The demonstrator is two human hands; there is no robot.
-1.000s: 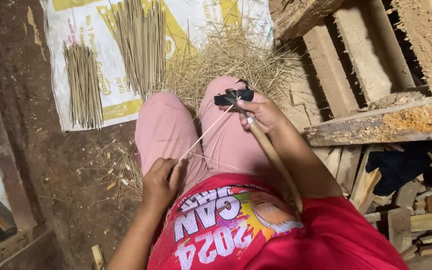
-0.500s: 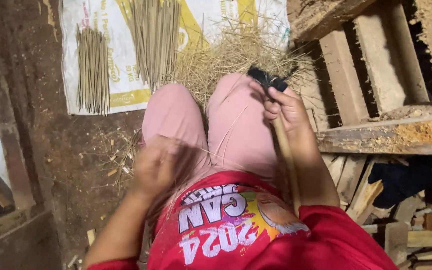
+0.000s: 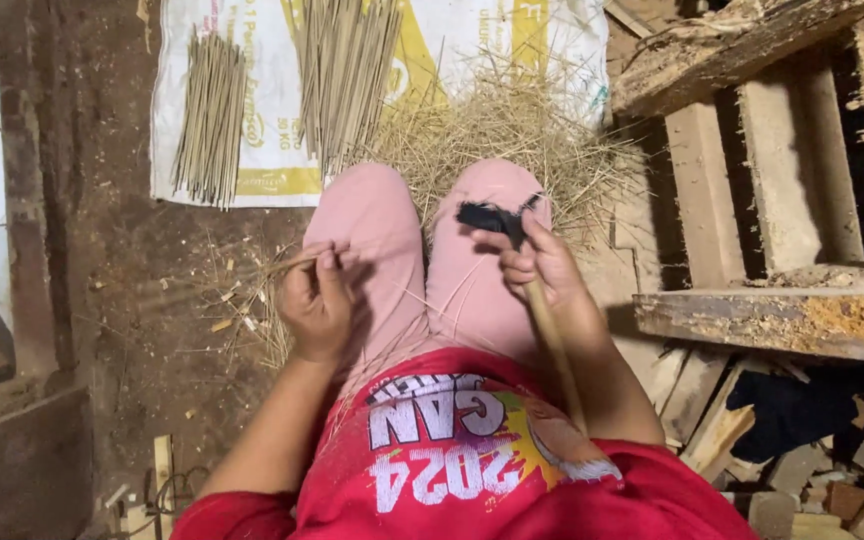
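Wooden-handled knife [image 3: 527,290] (right hand [image 3: 542,270]) runs lengthwise, blade pointing away.

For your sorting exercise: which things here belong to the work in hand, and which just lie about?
In use: left hand pinching a thin stick; right hand gripping a knife.
Lying about: stick bundles, straw, sack, planks.

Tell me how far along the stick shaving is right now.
Done: two bundles of thin finished sticks lie on the white and yellow woven sack, with pale straw-like shavings heaped beyond the knees. In hand: the left hand pinches a thin sliver; the right hand grips a black-bladed, wooden-handled knife. Left: no unworked stock is visible, so the remainder can't be judged.
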